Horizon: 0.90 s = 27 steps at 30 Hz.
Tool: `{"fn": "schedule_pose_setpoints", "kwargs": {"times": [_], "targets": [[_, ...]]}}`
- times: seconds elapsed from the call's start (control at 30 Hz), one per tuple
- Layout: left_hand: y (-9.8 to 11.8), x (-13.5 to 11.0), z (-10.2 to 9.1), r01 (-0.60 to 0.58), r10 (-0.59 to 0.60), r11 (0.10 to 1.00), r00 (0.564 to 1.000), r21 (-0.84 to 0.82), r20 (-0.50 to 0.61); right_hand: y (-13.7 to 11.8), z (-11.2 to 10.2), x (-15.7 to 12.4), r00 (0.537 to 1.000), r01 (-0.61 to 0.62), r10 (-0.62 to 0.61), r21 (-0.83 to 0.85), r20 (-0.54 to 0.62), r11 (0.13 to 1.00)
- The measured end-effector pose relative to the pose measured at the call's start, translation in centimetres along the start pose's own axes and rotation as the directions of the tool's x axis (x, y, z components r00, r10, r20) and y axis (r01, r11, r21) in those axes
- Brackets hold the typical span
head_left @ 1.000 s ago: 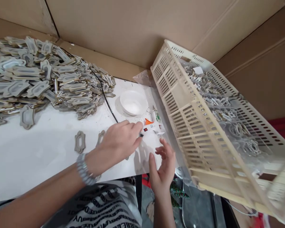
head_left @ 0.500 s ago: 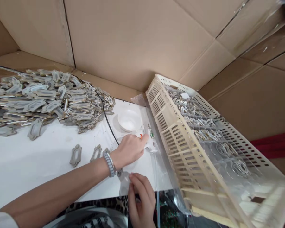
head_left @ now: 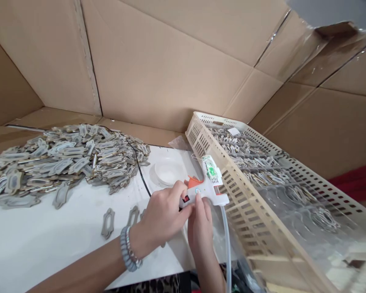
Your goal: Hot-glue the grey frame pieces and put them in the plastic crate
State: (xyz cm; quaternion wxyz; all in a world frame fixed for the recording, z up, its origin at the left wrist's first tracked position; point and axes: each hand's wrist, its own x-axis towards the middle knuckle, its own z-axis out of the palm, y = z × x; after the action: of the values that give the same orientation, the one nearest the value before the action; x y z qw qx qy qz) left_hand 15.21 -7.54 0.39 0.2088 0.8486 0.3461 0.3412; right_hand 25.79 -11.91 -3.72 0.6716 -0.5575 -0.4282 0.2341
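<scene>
A white hot glue gun (head_left: 205,194) with an orange trigger and a green-marked label is raised off the table, beside the crate. My left hand (head_left: 164,209), with bracelets on its wrist, is closed round the handle end near the red switch. My right hand (head_left: 201,228) grips the gun from below, one fingertip on its side by a round button. A long translucent glue stick (head_left: 226,244) hangs from the gun's back end. Several grey frame-shaped metal plates (head_left: 108,223) lie in a row on the white table, some partly hidden behind my left hand.
A large heap of similar plates (head_left: 67,160) covers the table's back left. A shallow white dish (head_left: 170,170) stands behind my hands, a black cord (head_left: 142,177) running beside it. On the right is a cream plastic crate (head_left: 247,211) holding sorted metal pieces. Cardboard walls (head_left: 171,69) enclose the back.
My left hand has lifted the glue gun off the table beside the crate. My right hand has moved up and forward to the gun. The view has tilted up.
</scene>
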Motion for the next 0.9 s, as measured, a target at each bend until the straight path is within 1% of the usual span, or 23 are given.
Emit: {"fn": "schedule_pose_setpoints", "kwargs": {"times": [0.03,0.1,0.13,0.2,0.23,0.27,0.3,0.33,0.37,0.4,0.43,0.5,0.6,0.67,0.77,0.83,0.87,0.9], "targets": [[-0.1,0.2,-0.3,0.003,-0.003,1.0,1.0,-0.012,-0.004,-0.3,0.4,0.7,0.998,-0.058,0.059,0.045,-0.03,0.997],[-0.5,0.6,-1.6,-0.006,0.007,0.999,1.0,-0.04,0.008,-1.1,0.8,1.8,0.991,-0.129,0.134,0.13,-0.029,0.983],[-0.9,0.8,-2.6,-0.016,0.018,0.998,1.0,-0.057,0.023,-1.5,0.9,2.4,0.991,-0.133,0.135,0.147,-0.004,0.98],[-2.3,1.1,-5.3,-0.035,0.042,0.996,0.995,-0.085,0.086,-2.3,0.8,3.6,0.994,-0.107,0.103,0.171,0.037,0.979],[-3.3,1.2,-6.9,-0.038,0.053,0.994,0.987,-0.099,0.15,-2.7,0.6,4.2,0.996,-0.088,0.081,0.179,0.046,0.98],[-4.5,1.1,-8.6,-0.029,0.06,0.993,0.955,-0.11,0.29,-3.0,0.3,4.9,0.997,-0.068,0.059,0.18,0.054,0.981],[-5.7,0.9,-10.2,-0.005,0.041,0.996,0.901,-0.084,0.433,-3.3,0.1,5.5,0.997,-0.04,0.029,0.174,0.065,0.984],[-7.0,0.6,-11.6,0.02,0.0,0.999,0.852,-0.032,0.523,-3.4,-0.1,6.1,0.998,-0.003,-0.007,0.162,0.061,0.987],[-8.2,0.1,-12.9,0.048,-0.054,0.999,0.817,0.025,0.574,-3.5,-0.3,6.7,0.998,0.038,-0.045,0.154,0.046,0.987],[-9.3,-0.5,-13.9,0.078,-0.1,0.995,0.794,0.062,0.599,-3.4,-0.4,7.1,0.997,0.066,-0.072,0.152,0.033,0.986],[-10.3,-1.1,-14.5,0.091,-0.113,0.994,0.776,0.068,0.621,-3.2,-0.5,7.5,0.996,0.085,-0.09,0.158,0.027,0.984],[-11.7,-2.4,-15.0,0.09,-0.099,0.995,0.751,0.049,0.653,-2.4,-0.6,7.7,0.995,0.076,-0.086,0.178,0.051,0.981],[-12.7,-3.7,-14.2,0.071,-0.087,0.996,0.728,0.051,0.68,-1.1,-0.8,7.3,0.992,0.03,-0.048,0.155,0.114,0.987],[-13.0,-4.0,-13.5,0.062,-0.104,0.994,0.718,0.086,0.688,-0.4,-0.9,6.8,0.991,0.013,-0.027,0.106,0.131,0.994],[-13.2,-3.9,-12.7,0.051,-0.121,0.992,0.692,0.119,0.712,-0.1,-0.9,6.1,0.987,-0.031,0.023,0.046,0.16,0.998],[-13.4,-3.7,-12.4,0.033,-0.114,0.991,0.696,0.127,0.709,-0.3,-0.8,5.9,0.984,-0.04,0.04,-0.005,0.173,0.999],[-13.5,-3.5,-12.2,0.022,-0.104,0.992,0.709,0.126,0.698,-0.4,-0.7,5.8,0.984,-0.035,0.042,-0.041,0.175,0.999],[-13.6,-3.4,-12.1,0.014,-0.093,0.992,0.73,0.121,0.677,-0.5,-0.7,5.7,0.984,-0.024,0.038,-0.082,0.175,0.996]]}}
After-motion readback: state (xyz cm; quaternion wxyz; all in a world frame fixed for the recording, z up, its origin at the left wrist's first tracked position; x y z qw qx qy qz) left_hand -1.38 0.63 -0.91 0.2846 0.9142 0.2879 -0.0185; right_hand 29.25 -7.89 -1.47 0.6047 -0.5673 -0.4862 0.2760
